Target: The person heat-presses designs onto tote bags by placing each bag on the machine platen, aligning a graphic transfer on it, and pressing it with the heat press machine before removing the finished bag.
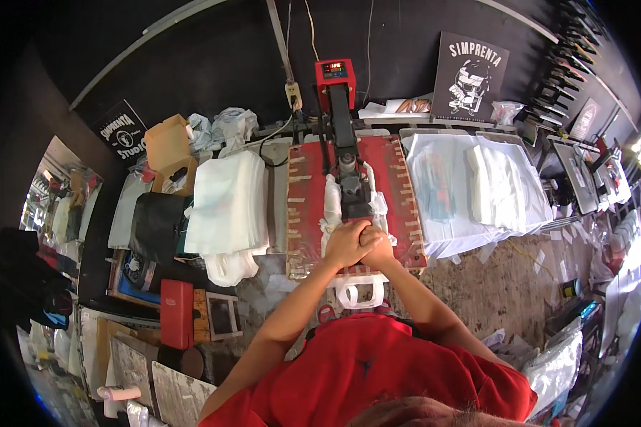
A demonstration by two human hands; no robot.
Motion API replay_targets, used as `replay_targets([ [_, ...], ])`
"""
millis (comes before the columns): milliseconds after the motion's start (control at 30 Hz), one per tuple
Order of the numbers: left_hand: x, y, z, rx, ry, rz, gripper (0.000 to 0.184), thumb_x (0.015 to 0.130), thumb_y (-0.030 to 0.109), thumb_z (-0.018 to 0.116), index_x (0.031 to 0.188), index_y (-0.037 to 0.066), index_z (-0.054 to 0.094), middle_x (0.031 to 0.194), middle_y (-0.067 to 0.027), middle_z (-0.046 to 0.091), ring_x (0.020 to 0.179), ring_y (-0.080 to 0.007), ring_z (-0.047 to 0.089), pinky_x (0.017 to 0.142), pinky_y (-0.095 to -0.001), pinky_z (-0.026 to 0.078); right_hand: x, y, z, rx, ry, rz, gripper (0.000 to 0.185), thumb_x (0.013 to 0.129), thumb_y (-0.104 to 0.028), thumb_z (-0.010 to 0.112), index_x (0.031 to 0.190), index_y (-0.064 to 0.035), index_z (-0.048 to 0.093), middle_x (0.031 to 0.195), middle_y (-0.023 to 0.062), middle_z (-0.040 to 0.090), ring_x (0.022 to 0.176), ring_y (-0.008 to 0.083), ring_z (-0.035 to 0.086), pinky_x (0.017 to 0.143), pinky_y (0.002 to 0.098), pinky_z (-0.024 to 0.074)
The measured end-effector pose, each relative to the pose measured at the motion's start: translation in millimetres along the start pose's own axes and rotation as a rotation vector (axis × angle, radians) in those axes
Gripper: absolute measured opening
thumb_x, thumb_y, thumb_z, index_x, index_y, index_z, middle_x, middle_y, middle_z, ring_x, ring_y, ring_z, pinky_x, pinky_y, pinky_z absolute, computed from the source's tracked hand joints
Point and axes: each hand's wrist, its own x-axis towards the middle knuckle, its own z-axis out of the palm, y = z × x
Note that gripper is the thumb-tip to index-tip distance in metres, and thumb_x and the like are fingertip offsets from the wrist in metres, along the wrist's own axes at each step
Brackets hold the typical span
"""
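Both hands meet at the front of a red heat press (306,192). My left hand (351,244) and my right hand (379,242) are closed together, one against the other, over the front end of the black press arm (356,208); the handle under them is hidden. White wrapping (332,203) covers bars on both sides of the arm. Below my hands, white handles of a bag (360,293) hang from the press's front edge. A red control box (335,70) with a lit display stands at the back of the press.
White bags (224,203) are stacked left of the press. On the right, a sheet-covered table (534,206) holds folded white fabric (502,188). An open cardboard box (169,146) sits at the back left. A red case (176,313) and a small frame (223,315) lie lower left.
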Motion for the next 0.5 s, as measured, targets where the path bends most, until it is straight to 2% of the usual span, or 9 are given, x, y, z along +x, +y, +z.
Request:
replay_targets([
  [133, -0.3, -2.0, 2.5, 0.011, 0.039, 0.033, 0.055, 0.09, 0.053, 0.065, 0.116, 0.005, 0.065, 0.103, -0.0193, 0.071, 0.097, -0.0389, 0.067, 0.089, -0.0484, 0.05, 1.3, -1.5, -2.5, -0.026, -0.036, 0.005, 0.019, 0.079, -0.022, 0.067, 0.08, -0.0033, 0.07, 0.094, 0.0161, 0.071, 0.096, 0.0342, 0.065, 0.086, 0.044, 0.053],
  [500, -2.3, -7.7, 8.0, 0.037, 0.054, 0.048, 0.056, 0.091, 0.052, 0.065, 0.119, 0.004, 0.065, 0.104, -0.0191, 0.072, 0.097, -0.038, 0.067, 0.09, -0.0475, 0.049, 4.3, -8.2, -14.5, -0.062, -0.168, 0.048, 0.022, 0.081, -0.022, 0.065, 0.088, -0.0018, 0.07, 0.096, 0.0175, 0.072, 0.097, 0.0335, 0.067, 0.088, 0.044, 0.0532],
])
